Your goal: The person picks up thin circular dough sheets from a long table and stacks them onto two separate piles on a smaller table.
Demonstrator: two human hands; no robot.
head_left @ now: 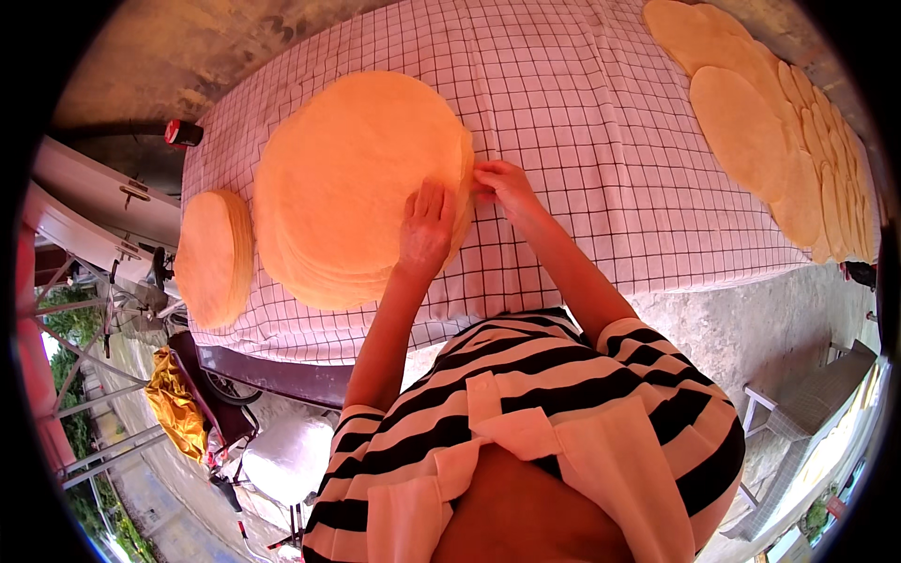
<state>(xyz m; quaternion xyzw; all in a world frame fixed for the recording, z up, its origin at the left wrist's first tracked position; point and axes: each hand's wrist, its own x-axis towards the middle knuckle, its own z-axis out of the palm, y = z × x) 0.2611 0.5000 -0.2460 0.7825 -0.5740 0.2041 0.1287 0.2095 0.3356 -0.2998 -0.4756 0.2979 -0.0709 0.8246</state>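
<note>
A tall stack of thin, round, pale-yellow flatbread-like sheets (352,169) lies in front of me, left of the table's middle. My left hand (427,225) rests flat on top of it near its right edge, fingers stretched out and pointing away from me. At the stack's right rim is my right hand (505,186), thumb and fingers brought together against the sheet edges. Whether a single sheet edge is between those fingertips is too small to make out.
A white cloth with dark grid lines (563,113) covers the table. A smaller stack of round sheets (214,258) stands at the left edge, near a small red-and-black container (183,133). Many overlapping sheets (751,131) spread along the far right. A grey bench (826,394) stands at lower right.
</note>
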